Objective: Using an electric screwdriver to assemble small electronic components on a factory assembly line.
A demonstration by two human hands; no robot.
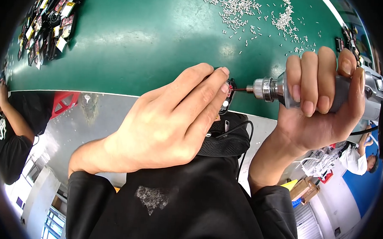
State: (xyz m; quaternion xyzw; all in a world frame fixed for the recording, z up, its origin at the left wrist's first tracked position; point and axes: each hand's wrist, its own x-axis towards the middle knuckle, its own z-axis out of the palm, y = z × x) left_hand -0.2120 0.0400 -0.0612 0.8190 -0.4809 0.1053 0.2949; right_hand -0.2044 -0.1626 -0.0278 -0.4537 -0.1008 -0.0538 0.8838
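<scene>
My left hand [174,119] pinches a small black and red electronic part [228,95] at the near edge of the green table [139,37]. Most of the part is hidden behind my fingers. My right hand [323,94] is wrapped around a grey and silver electric screwdriver [277,88] held sideways. Its thin bit [241,89] points left and touches the part. Both forearms wear black sleeves.
Several small silver screws [254,16] lie scattered at the table's far right. A heap of small electronic parts [47,26] sits at the far left. A black cable [241,138] hangs by my chest. Another person in black [9,134] is at left, one in white [359,159] at right.
</scene>
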